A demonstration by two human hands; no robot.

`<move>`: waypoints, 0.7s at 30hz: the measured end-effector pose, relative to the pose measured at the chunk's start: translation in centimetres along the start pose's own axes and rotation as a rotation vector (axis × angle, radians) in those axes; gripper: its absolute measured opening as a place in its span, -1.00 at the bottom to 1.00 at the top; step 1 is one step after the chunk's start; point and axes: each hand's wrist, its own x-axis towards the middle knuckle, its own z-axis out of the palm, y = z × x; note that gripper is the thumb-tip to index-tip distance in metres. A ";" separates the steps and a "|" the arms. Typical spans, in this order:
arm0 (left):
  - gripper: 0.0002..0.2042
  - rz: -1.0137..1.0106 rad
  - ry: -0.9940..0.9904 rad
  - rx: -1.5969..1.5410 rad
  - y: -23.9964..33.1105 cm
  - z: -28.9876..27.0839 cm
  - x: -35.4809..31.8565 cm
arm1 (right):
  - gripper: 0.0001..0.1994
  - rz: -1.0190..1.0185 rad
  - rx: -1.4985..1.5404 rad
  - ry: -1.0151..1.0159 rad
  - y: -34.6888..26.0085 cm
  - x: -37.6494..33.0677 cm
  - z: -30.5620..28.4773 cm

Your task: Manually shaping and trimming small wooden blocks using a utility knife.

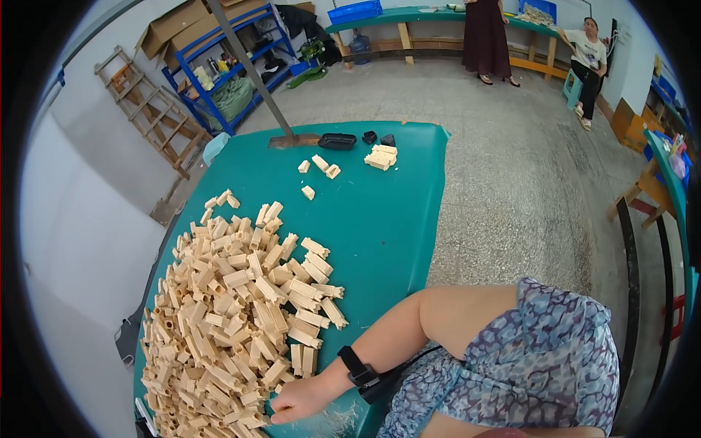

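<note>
A big heap of beige, block-like pieces (226, 314), several with hollow ends, covers the left side of a green-topped table (365, 241). At the heap's near right edge lies my right hand (299, 401), its fingers curled closed against the pieces. Whatever they may hold is hidden. A black strap with a small dark device (361, 372) circles my right wrist. Pale shavings (336, 422) are scattered on the tabletop beside this hand. My left hand does not appear.
A metal post (252, 73) rises from the table's far edge, near a black object (337, 141) and a small stack of beige pieces (381, 157). Beyond are a blue shelf (226, 73), a wooden ladder (150, 109), a standing person (488, 36) and a seated person (586, 62).
</note>
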 end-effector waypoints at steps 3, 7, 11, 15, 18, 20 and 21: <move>-0.82 -0.056 -0.015 0.029 -1.1 -1.0 0.0 | -0.55 -0.002 0.026 -0.002 0.2 0.2 0.1; -0.81 -0.105 -0.096 0.151 -1.4 -1.1 -1.2 | -0.55 0.049 0.038 -0.007 0.2 0.2 0.1; -0.85 -0.078 0.065 0.035 -2.6 0.4 0.8 | -0.56 0.062 0.035 -0.029 -0.1 0.2 0.1; -0.88 2.445 -0.429 -0.469 -7.4 1.8 9.5 | -0.57 0.098 0.035 -0.041 0.1 0.3 0.0; -0.87 2.357 -0.443 -0.571 -11.0 1.5 10.4 | -0.57 0.112 0.052 -0.040 0.4 0.4 0.1; -0.86 2.311 -0.450 -0.619 -12.1 1.4 10.2 | -0.58 0.107 0.067 -0.039 0.6 0.5 0.3; -0.85 2.295 -0.451 -0.635 -12.4 1.4 9.7 | -0.58 0.119 0.064 -0.023 0.7 0.5 0.4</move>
